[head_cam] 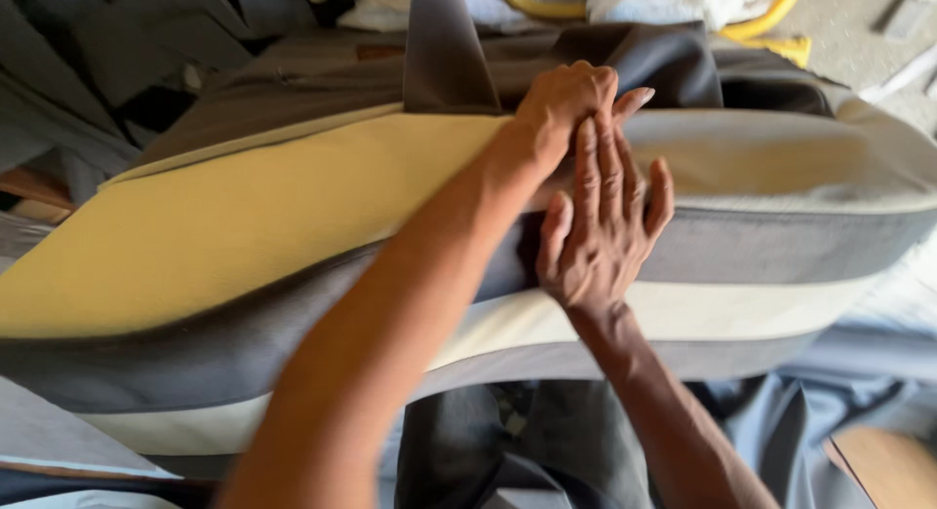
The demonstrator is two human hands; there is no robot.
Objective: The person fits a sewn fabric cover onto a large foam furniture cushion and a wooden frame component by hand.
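The 2 hands fit a grey cover (pixel 742 250) over yellow foam (pixel 244 216): left hand (pixel 561 109) clenched gripping fabric, right hand (pixel 600 226) pressing flat; next, likely more pulling

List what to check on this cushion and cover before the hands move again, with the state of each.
1. Left hand bears on the top of the foam cushion: ok, curled and pressing at the cover's edge.
2. Right hand lies flat on the grey fabric cover: ok, fingers spread.
3. Cover drawn over the cushion's right part: ok.
4. Cover over the left part: not ok, yellow foam bare.
5. Grey strap clear of the hands: ok, it runs away behind them.
6. Firm grip on the cover's edge: cannot tell, fingertips hidden.
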